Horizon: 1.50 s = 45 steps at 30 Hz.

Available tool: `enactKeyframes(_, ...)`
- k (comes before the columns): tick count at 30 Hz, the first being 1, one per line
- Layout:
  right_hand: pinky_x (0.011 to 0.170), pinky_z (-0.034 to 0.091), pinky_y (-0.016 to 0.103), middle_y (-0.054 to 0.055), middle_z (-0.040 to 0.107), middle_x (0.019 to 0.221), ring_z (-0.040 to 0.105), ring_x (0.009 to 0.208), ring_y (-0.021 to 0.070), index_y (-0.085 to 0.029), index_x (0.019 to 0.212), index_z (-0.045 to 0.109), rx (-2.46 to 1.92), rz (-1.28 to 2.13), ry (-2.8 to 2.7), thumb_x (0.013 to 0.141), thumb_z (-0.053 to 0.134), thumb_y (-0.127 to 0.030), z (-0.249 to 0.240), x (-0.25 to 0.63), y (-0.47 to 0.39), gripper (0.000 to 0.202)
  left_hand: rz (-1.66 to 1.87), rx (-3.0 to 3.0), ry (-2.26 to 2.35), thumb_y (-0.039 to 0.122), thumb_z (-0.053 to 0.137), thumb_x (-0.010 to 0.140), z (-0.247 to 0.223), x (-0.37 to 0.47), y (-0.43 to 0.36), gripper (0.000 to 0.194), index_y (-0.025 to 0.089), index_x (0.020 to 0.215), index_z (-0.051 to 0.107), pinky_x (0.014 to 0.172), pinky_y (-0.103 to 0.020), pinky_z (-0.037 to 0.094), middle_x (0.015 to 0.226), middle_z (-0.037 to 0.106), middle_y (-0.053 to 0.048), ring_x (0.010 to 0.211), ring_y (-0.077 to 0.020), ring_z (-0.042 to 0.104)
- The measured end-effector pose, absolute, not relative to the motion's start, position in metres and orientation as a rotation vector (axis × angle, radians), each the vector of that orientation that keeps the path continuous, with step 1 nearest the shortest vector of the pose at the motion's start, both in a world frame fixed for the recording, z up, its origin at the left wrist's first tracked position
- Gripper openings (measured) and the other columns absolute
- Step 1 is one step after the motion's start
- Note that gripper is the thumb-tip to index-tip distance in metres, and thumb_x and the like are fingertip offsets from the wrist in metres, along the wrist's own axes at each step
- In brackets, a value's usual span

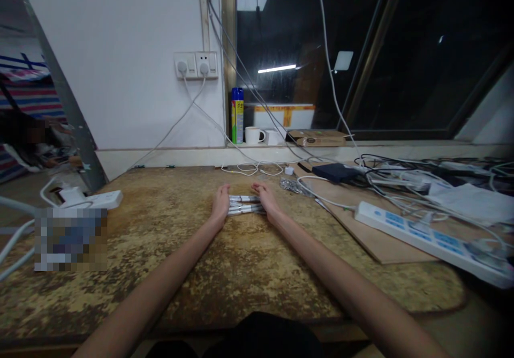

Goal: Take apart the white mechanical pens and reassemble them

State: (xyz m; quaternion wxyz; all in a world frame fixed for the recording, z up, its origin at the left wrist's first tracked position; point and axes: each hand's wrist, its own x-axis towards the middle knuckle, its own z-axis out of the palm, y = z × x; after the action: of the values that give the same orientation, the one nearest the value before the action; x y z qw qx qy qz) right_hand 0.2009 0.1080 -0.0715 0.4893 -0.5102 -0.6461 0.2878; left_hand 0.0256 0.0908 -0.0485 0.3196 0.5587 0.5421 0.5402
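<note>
Pens (243, 208) lie crosswise on the tabletop (244, 272) between left hand (220, 206) and right hand (266, 201), palms inward at their ends, apparently keeping them together. Each grip is open, fingers extended rather than wrapped; pressure is unclear.

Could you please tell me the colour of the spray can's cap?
The cap is blue, seen best in the head view.

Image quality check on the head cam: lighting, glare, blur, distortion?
Head view: dim, cool light; strip-light glare on the dark window; left hand, right hand and white pen-like sticks slightly soft; wide-angle stretch toward the edges; lower-right corner near black; pixelated patch at left hides detail.
</note>
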Motion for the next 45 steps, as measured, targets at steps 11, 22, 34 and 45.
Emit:
enactKeyframes(11, 0.104, 0.044, 0.035, 0.007, 0.072, 0.115, 0.064, 0.11, 0.0194, -0.02, 0.11, 0.066, -1.213, 0.802, -1.207, 0.083, 0.042, -0.028, -0.08, 0.192, 0.078, 0.037, 1.433, 1.534, 1.393, 0.023, 0.039, 0.093, -0.047, 0.031, 0.081, 0.036, 0.013, 0.111, 0.069, 0.111, -0.034, 0.037, 0.126, 0.068, -0.013, 0.121, -0.0223, 0.059)
enactKeyframes(22, 0.106, 0.043, 0.035, 0.009, 0.07, 0.119, 0.063, 0.113, 0.0194, -0.018, 0.113, 0.064, -1.185, 0.793, -1.184, 0.082, 0.04, -0.022, -0.083, 0.19, 0.082, 0.04, 1.436, 1.535, 1.469, 0.019, 0.041, 0.093, -0.049, 0.034, 0.082, 0.033, 0.012, 0.112, 0.066, 0.11, -0.034, 0.037, 0.125, 0.067, -0.014, 0.121, -0.0226, 0.058)
enactKeyframes(34, 0.111, 0.041, 0.038, 0.008, 0.071, 0.115, 0.063, 0.115, 0.0186, -0.018, 0.113, 0.062, -1.135, 0.807, -1.323, 0.067, 0.039, -0.008, -0.083, 0.198, 0.101, 0.053, 1.452, 1.466, 1.463, 0.015, 0.042, 0.091, -0.052, 0.031, 0.089, 0.03, 0.013, 0.111, 0.064, 0.11, -0.035, 0.038, 0.126, 0.066, -0.014, 0.121, -0.0223, 0.059)
enactKeyframes(45, 0.107, 0.044, 0.039, 0.005, 0.071, 0.11, 0.063, 0.11, 0.0199, -0.019, 0.113, 0.061, -1.01, 0.849, -1.489, 0.053, 0.04, -0.004, -0.083, 0.204, 0.097, 0.065, 1.427, 1.405, 1.362, 0.006, 0.045, 0.078, -0.055, 0.025, 0.084, 0.041, 0.015, 0.113, 0.063, 0.103, -0.033, 0.046, 0.129, 0.065, -0.013, 0.12, -0.0212, 0.06)
